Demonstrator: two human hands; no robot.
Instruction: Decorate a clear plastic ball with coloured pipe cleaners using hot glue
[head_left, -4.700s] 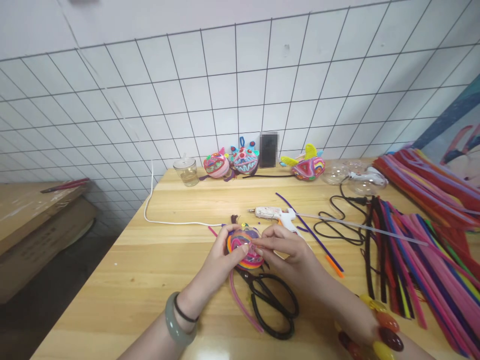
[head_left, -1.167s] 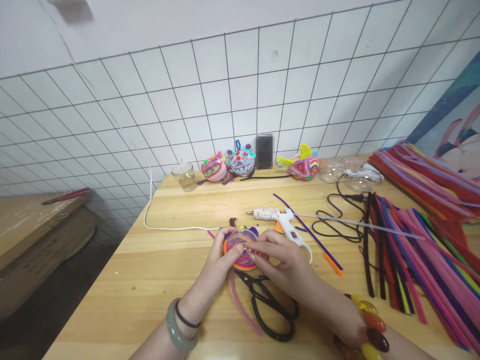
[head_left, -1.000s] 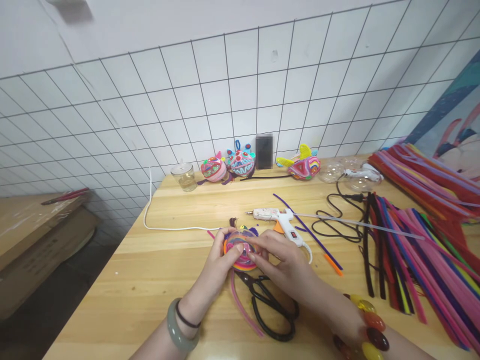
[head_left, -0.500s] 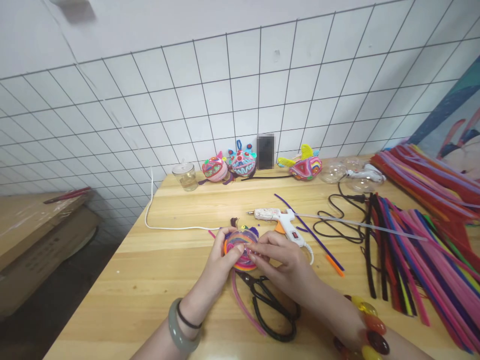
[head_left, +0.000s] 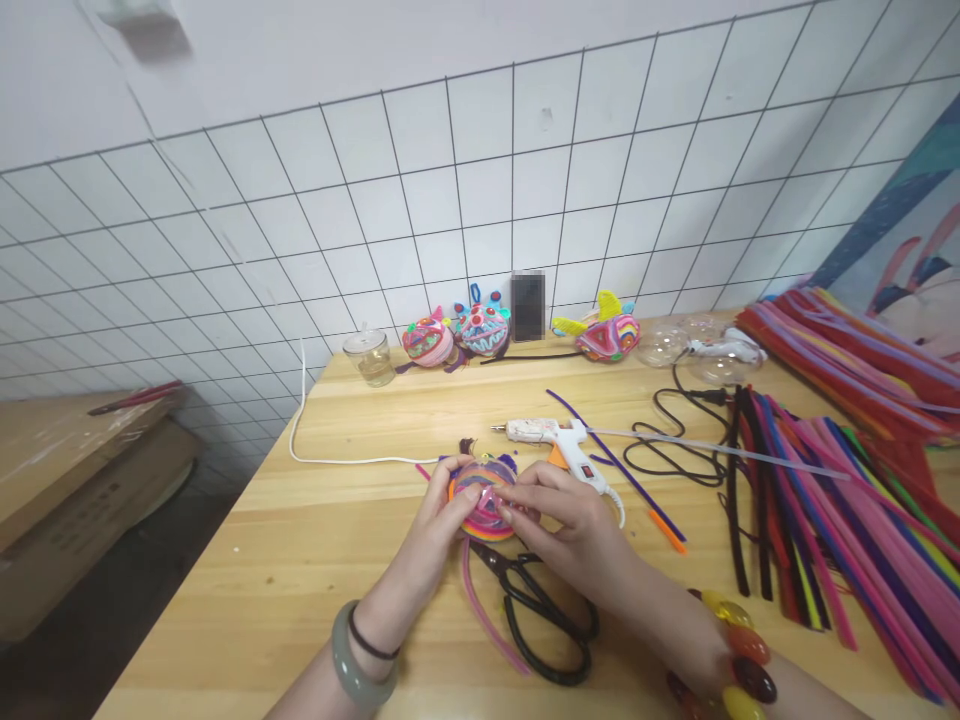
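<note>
A round ball (head_left: 486, 522) wrapped in pink, orange and purple fuzzy strips is held over the table. My left hand (head_left: 442, 510) grips its left side, with the thumb on its front. The fingertips of my right hand (head_left: 559, 515) are pinched together at the front of the ball; what lies between them is too small to make out. A pink fuzzy stem (head_left: 480, 610) trails below the ball. Black-handled scissors (head_left: 551, 605) lie under and beside my right hand. Behind that hand rests a white glue gun (head_left: 574, 450).
Decorated balls (head_left: 427, 342), a glass cup (head_left: 369, 358) and a dark upright rectangle (head_left: 528, 306) line the table's (head_left: 247, 570) back. Clear spheres (head_left: 664, 345), a black cord (head_left: 660, 470) and fuzzy stem bundles (head_left: 840, 500) are on the right.
The view has shifted very slightly. My hands keep nearly the same hold on the ball, with only a slight movement at the fingertips.
</note>
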